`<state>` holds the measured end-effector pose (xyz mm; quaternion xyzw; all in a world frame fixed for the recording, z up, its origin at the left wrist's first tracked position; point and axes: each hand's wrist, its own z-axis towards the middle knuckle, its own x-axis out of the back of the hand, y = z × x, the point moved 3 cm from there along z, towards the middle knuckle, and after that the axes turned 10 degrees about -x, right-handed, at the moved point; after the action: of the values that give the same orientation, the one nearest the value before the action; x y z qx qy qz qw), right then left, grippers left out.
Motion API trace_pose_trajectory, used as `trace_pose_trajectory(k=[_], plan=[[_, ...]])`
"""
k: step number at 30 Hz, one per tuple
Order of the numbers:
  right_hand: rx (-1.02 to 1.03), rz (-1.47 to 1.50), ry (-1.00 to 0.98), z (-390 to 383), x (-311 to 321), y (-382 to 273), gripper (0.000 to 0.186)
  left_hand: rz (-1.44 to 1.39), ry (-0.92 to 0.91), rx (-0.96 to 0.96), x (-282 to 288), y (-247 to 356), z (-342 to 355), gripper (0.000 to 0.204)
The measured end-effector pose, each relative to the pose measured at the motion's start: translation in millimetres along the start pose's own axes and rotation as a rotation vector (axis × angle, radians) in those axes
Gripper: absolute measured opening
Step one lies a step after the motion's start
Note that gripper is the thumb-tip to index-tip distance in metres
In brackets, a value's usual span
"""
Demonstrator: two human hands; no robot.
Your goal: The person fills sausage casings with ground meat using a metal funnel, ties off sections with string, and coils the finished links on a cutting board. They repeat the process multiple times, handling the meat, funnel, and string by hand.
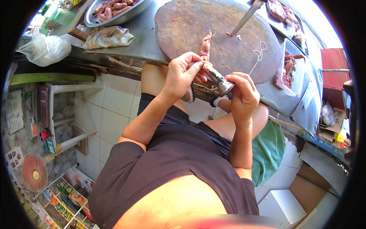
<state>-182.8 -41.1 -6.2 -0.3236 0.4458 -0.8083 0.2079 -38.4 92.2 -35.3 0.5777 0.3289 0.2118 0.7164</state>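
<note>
My left hand (183,73) pinches a sausage casing at the end of a short metal funnel (217,78). Beyond its fingers a filled, reddish length of sausage (205,47) extends over the near edge of a round wooden chopping block (179,32). My right hand (244,91) grips the funnel's wider end between thumb and fingers; that end tilts down to the right. Whether meat is inside the funnel cannot be seen. On the block, right of the sausage, lies a loose loop of white string (260,54), and a long metal blade or rod (246,20) stands slanted.
A metal bowl (110,25) of sausages and a patterned cloth (108,38) are at the far left, near a white plastic bag (47,49). At the right, a clear plastic container (299,82) holds raw meat (286,72). Green cloth (268,150) hangs beside my leg.
</note>
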Motion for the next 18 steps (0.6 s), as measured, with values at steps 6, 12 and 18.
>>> trace_pose_trajectory(k=[6,12,18], plan=[[0.019,-0.096,-0.004,1.7,3.5,-2.5,0.030,-0.032,-0.034,-0.011,-4.1,1.5,-0.5,0.011],[-0.030,-0.094,-0.028,1.3,1.4,-3.7,0.030,0.066,-0.125,-0.060,-6.8,3.5,-1.8,0.024],[-0.043,-0.062,-0.025,-1.9,0.5,-4.1,0.030,-0.028,-0.104,0.080,-2.2,-1.9,1.0,0.020]])
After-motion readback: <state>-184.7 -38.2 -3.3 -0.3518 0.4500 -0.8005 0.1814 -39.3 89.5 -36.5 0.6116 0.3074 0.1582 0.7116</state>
